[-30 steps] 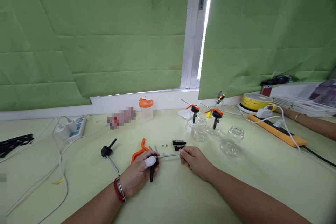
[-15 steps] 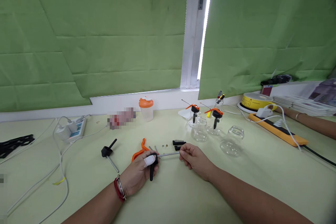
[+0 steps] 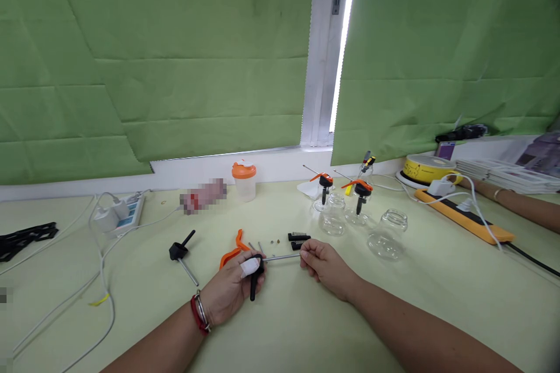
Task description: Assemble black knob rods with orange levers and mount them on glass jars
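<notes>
My left hand [image 3: 234,288], with white tape on its thumb, is closed around a black plastic part [image 3: 254,285]. A thin metal rod [image 3: 282,257] runs rightward from that part. The rod's far end is pinched by the fingertips of my right hand [image 3: 326,268]. Just behind my left hand lie orange levers [image 3: 240,240], partly hidden by it. Black pieces with springs [image 3: 298,238] lie behind my right fingertips, near tiny screws [image 3: 278,241]. A similar black part with a rod [image 3: 178,251] rests to the left.
Glass jars [image 3: 387,236] and two orange-and-black assemblies [image 3: 325,180] stand right of centre. An orange-lidded cup [image 3: 244,180] is at the back. White cables and a power strip [image 3: 129,218] lie left. At right are an orange power strip [image 3: 464,218] and another person's arm [image 3: 516,201].
</notes>
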Tool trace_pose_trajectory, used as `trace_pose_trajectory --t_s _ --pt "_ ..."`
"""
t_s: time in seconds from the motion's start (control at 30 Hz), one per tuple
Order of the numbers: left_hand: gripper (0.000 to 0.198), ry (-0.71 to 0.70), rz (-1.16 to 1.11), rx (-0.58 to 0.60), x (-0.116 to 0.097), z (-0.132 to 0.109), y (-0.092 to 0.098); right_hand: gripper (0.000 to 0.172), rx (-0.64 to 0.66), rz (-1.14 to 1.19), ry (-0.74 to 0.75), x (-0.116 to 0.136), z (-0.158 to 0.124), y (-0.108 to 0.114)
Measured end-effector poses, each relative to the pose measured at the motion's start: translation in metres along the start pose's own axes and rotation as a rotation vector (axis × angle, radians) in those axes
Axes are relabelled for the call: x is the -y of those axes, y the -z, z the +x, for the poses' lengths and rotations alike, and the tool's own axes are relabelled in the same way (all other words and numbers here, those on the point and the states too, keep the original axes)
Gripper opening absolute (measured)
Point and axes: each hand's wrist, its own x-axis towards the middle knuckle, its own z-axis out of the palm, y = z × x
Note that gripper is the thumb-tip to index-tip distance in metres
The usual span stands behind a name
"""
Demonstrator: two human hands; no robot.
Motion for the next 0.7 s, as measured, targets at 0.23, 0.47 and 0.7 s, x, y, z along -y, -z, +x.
trace_pose_trajectory --t_s 0.23,0.47,0.7 --pt "0.015 0.000 -0.005 0.006 0.0021 0.0003 0.0031 0.018 0.005 -0.087 0.077 -0.0047 0.0004 -0.0013" --pt "0.016 0.014 -0.015 0.010 0.0031 0.0000 0.0044 0.019 -0.040 -0.302 0.178 -0.0036 -0.0001 0.0000" --pt "0.016 0.011 -0.016 -0.005 0.0003 0.0006 0.0034 0.023 -0.023 -0.223 0.144 -0.0022 -0.0013 0.0003"
